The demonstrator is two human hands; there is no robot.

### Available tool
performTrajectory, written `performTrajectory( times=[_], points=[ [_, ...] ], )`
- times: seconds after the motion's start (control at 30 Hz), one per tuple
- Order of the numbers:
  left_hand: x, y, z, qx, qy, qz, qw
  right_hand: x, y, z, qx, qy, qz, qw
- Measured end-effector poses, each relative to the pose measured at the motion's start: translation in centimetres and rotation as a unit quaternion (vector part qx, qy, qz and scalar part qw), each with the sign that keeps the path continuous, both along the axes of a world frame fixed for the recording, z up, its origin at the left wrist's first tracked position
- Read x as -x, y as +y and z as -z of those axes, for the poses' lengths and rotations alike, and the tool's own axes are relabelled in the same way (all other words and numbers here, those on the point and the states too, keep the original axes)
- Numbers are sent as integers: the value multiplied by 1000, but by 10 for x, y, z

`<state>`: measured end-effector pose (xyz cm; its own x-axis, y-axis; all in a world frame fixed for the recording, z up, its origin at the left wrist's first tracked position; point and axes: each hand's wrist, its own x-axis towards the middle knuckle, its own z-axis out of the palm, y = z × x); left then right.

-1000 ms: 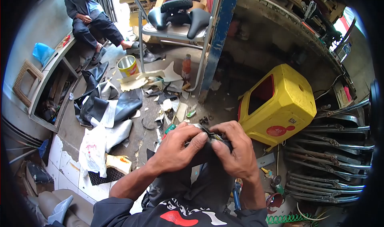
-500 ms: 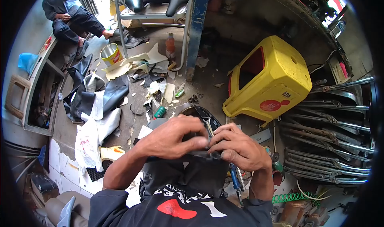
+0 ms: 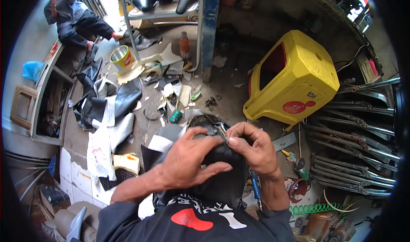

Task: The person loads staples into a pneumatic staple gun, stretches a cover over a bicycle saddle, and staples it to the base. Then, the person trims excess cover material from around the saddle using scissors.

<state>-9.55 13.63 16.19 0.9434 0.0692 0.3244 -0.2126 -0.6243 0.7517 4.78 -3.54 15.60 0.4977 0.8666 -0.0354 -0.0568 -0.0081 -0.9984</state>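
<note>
right hand point(image 3: 255, 150) pinched on the edge of one black piece point(image 3: 203, 121), held ahead of one printed shirt point(image 3: 213, 223), left hand point(image 3: 190, 158) spread and released beside it, one green container point(image 3: 175, 117) and one bottle point(image 3: 184, 46) seen beyond, one yellow stool point(image 3: 305, 82) set rightward.

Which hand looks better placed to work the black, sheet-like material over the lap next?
Probably the right hand: its thumb and forefinger appear pinched on the black, sheet-like material, while the left hand is spread open, thumb apart from its fingers.
</note>
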Motion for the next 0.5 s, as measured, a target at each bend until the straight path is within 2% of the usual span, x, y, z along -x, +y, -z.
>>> performTrajectory(
  times=[0.03,0.07,0.1,0.17,0.2,0.27,0.3,0.37,0.4,0.43,0.5],
  points=[
    [-2,-2,0,-12,-20,-32,999,-3,2,0,15,6,6,1000],
    [0,-6,0,39,-33,-62,997,-3,4,-3,33,-25,16,999],
    [0,-6,1,40,-34,-58,997,-5,4,-3,34,-26,20,999],
    [-1,-7,4,-56,-87,-45,994,-11,5,-2,68,-23,3,997],
    [3,-14,3,-30,-76,-65,994,-14,6,-3,66,-23,8,998],
    [6,-18,13,-40,-101,-58,992,-22,5,-7,80,-30,-76,993],
    [4,-18,16,-50,-128,-54,989,-27,5,-8,79,-32,-71,994],
    [2,-18,12,-38,-121,-46,991,-30,3,-10,112,-53,-144,982],
    [2,-19,12,-48,-123,-38,991,-30,2,-9,96,-110,-158,977],
    [1,-19,12,-58,-125,-32,990,-26,-1,-4,97,-114,-157,976],
    [-4,-19,18,-57,-134,-30,989,-11,-9,11,-5,-200,-24,979]
  ],
)
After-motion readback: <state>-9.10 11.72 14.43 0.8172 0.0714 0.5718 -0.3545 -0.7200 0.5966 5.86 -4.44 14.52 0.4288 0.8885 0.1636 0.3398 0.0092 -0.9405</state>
